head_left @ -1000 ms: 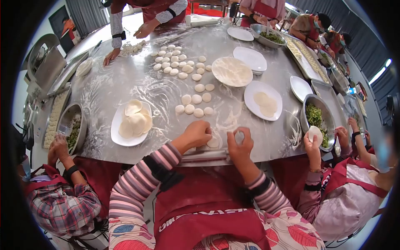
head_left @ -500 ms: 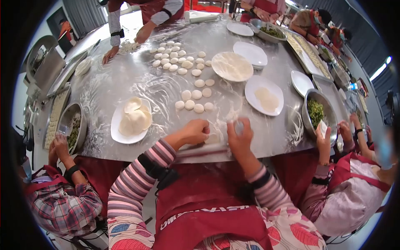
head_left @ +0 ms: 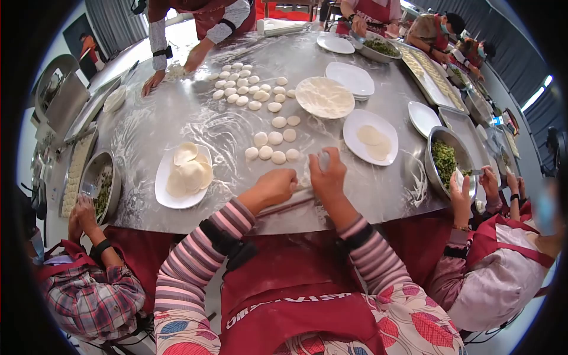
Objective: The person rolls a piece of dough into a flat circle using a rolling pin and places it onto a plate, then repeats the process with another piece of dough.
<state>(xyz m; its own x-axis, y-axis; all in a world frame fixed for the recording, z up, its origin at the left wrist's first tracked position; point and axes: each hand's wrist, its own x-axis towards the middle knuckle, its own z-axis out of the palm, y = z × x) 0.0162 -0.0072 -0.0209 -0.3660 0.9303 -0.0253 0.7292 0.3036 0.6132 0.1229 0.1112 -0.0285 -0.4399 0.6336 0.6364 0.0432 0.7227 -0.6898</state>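
My left hand (head_left: 277,184) rests on the floured steel table (head_left: 195,118) near its front edge, with the fingers curled in. I cannot see anything inside it. A thin wooden rolling pin (head_left: 290,206) lies slanted just below it, along the edge. My right hand (head_left: 328,176) is raised beside the left and pinches a small pale dough piece (head_left: 323,158) between its fingertips. Just beyond my hands lies a cluster of round dough discs (head_left: 269,145).
A white plate of rolled wrappers (head_left: 184,173) sits to the left and another plate (head_left: 371,137) to the right. Steel bowls of green filling (head_left: 449,163) (head_left: 100,183) stand at both sides. Other people work on my left, on my right and across the table.
My right hand has lifted and moved forward with the dough piece. My left hand has shifted slightly forward, and the rolling pin now lies slanted.
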